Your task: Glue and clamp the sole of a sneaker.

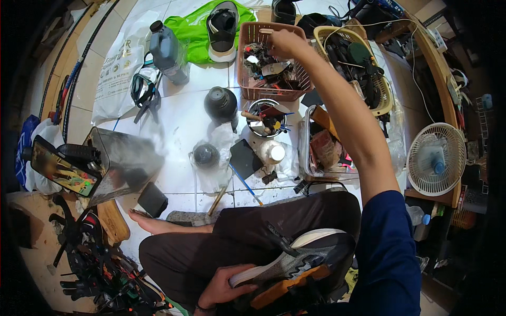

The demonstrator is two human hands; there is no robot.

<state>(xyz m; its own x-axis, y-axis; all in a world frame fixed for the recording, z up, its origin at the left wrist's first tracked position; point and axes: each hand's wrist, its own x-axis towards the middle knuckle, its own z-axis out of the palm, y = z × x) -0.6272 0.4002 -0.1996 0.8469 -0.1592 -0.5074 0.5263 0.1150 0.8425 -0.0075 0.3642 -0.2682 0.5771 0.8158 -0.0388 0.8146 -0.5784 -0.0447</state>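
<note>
A grey mesh sneaker [295, 260] with a pale sole lies across my lap. My left hand [227, 286] is closed round its left end, thumb on the near side. An orange-brown block [290, 286] lies against the shoe's near side. My right arm stretches far forward, and my right hand [287, 44] is over the brown plastic basket [246, 95], its fingers bent down toward the contents. Whatever those fingers grip is hidden. Several small mixed parts and tools [271, 68] fill this basket.
Ahead stand a metal bowl of tools [266, 131], a dark bottle [220, 104], a white-capped jar [275, 152] and a clear bin [307, 166]. A yellow basket [387, 102] is far right, a fan [436, 159] right. Black-and-white footwear [222, 32] rests on a green bag [184, 31].
</note>
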